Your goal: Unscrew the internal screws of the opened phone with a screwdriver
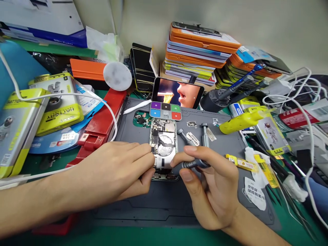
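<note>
An opened phone (166, 128) lies on the grey mat, screen off, its circuit boards and a round silver area exposed. My left hand (123, 167) is closed at the phone's left edge, fingers curled under; whatever they pinch is hidden. My right hand (212, 181) grips a dark grey screwdriver (191, 164) between thumb and fingers. The screwdriver lies nearly level over the phone's lower right side, its left end close to the phone. Two more grey screwdrivers (205, 135) and a razor blade (192, 139) rest just right of the phone.
Behind the phone stand a coloured screw tray (165, 111) and a propped phone playing video (178, 94). Battery boxes (57, 102) and a red tool (96, 131) crowd the left. A yellow bottle (242, 122), tweezers (294, 205) and white cable (309, 136) lie right.
</note>
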Demonstrator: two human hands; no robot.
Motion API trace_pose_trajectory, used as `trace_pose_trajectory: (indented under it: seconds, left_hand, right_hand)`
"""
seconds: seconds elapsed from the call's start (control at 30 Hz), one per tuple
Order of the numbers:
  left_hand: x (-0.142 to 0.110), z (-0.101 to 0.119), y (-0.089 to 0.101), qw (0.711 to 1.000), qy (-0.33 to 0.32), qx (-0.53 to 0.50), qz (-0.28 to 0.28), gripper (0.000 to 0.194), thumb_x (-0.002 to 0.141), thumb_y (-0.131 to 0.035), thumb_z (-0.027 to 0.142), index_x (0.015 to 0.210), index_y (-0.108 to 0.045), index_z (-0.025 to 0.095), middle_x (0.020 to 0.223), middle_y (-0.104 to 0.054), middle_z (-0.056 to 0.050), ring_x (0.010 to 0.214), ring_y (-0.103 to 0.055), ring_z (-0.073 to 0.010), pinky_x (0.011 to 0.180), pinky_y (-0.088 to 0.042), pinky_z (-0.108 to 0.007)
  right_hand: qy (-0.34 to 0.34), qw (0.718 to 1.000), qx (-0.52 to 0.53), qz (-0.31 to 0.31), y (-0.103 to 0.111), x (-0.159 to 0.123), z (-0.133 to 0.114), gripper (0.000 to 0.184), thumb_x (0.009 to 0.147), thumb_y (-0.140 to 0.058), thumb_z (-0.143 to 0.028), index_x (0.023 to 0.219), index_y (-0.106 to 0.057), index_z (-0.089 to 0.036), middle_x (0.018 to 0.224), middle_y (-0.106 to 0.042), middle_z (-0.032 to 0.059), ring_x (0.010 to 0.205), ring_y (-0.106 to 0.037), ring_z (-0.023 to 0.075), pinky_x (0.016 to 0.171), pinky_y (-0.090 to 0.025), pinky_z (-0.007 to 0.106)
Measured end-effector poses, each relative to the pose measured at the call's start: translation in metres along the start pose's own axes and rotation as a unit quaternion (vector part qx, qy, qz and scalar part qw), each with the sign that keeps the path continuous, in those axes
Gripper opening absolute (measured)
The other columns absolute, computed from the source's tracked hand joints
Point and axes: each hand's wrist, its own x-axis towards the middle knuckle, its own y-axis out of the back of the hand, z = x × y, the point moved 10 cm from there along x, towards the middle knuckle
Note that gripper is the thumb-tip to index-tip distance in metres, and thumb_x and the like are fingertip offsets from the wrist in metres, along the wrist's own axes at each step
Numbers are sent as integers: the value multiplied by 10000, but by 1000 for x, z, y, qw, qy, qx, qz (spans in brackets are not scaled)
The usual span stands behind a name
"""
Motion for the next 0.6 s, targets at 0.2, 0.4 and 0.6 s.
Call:
trace_pose_trajectory:
  seconds: [0.2, 0.4, 0.6]
  left_hand:
    - [-1, -1, -3, 1000, -2, -4, -1, 127, 1022, -551, 73, 963, -590, 178, 816, -532, 16, 675, -471, -171, 597, -378, -361]
    - [-2, -1, -5, 1000, -2, -15, -9, 119, 1025, -559, 87, 990, -629, 177, 847, -592, 6, 683, -525, -186, 601, -416, -378]
    - [-1, 1, -3, 999, -4, -37, -15, 123, 1022, -580, 94, 953, -621, 187, 843, -620, 9, 673, -563, -181, 581, -442, -354]
  right_hand:
    - [7, 1000, -13, -12, -5, -5, 2, 343, 1094, -492, -85, 1425, -426, -26, 1320, -582, 151, 1331, -650, 139, 992, -635, 190]
    - [17, 1000, 3, -26, -4, 0, -2, 338, 1079, -457, -56, 1412, -413, -20, 1305, -581, 144, 1264, -656, 103, 980, -619, 191]
    - [101, 994, -37, -19, -5, 6, -19, 212, 1100, -526, -145, 1272, -495, -25, 1120, -605, 82, 1098, -614, 58, 897, -504, 165]
